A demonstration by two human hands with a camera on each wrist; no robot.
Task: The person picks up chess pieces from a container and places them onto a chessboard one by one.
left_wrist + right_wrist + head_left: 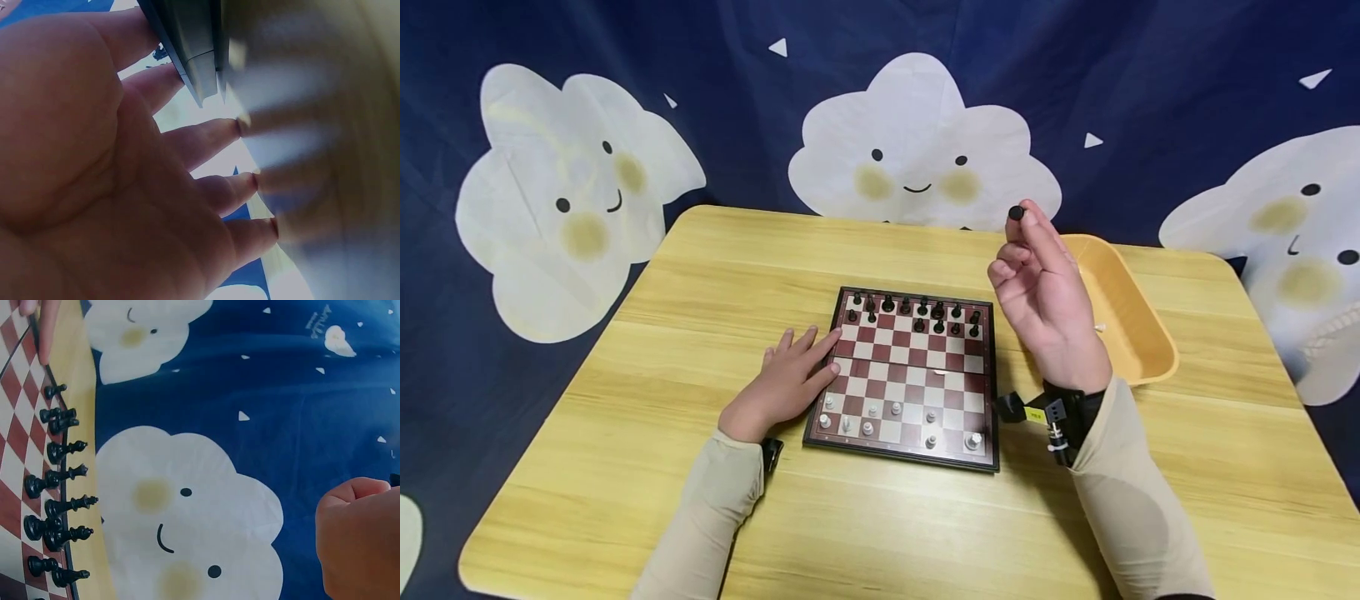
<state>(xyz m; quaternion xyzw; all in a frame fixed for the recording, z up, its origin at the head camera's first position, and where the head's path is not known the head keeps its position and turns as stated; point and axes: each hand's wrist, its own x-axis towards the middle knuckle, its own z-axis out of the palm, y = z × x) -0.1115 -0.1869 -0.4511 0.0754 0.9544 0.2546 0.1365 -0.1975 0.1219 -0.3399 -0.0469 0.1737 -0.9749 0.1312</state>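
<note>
My right hand is raised above the right side of the chessboard, pinching a black chess piece at its fingertips. The piece's round dark base faces me; the rest is hidden by the fingers. My left hand lies along the board's left edge with its fingers spread. In the left wrist view, thumb and index finger touch the board's side, while the other fingertips are on the table. Black pieces stand in two rows at the far side, and several white pieces stand on the near side.
A yellow plastic tray stands behind and right of my right wrist, with a small white piece in it. Board and tray are on a light wooden table. A dark blue curtain with smiling clouds hangs behind.
</note>
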